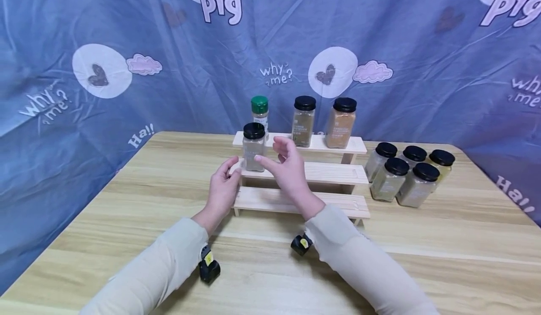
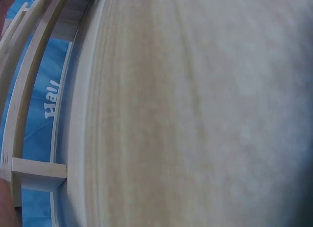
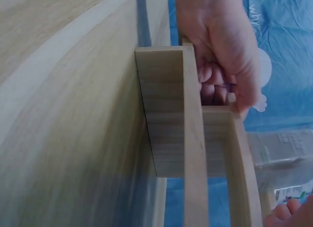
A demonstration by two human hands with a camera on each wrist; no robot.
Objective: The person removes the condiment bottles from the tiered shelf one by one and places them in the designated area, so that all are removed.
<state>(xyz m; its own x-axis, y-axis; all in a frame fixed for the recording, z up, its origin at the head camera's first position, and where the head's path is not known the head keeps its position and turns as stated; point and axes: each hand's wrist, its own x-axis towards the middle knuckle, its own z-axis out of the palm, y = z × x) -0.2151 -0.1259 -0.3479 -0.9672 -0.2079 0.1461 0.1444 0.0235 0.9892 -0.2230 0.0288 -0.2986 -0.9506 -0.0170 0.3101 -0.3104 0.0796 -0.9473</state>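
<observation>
A clear spice jar with a black lid (image 1: 254,148) stands upright at the left end of the middle step of a three-step wooden rack (image 1: 321,172). My right hand (image 1: 289,169) is just right of it, fingers spread and thumb at the front of the jar; whether the thumb touches is unclear. Its fingertips (image 3: 293,212) appear at the lower right corner of the right wrist view. My left hand (image 1: 221,186) is at the left end of the middle step, fingers loosely bent. In the right wrist view, this left hand (image 3: 225,46) is beside the step's end.
On the top step stand a green-capped bottle (image 1: 259,111), a brown spice jar (image 1: 303,122) and an orange spice jar (image 1: 340,123). Several black-lidded jars (image 1: 416,186) are grouped on the wooden table (image 1: 262,282) right of the rack. A blue printed cloth (image 1: 270,33) hangs behind.
</observation>
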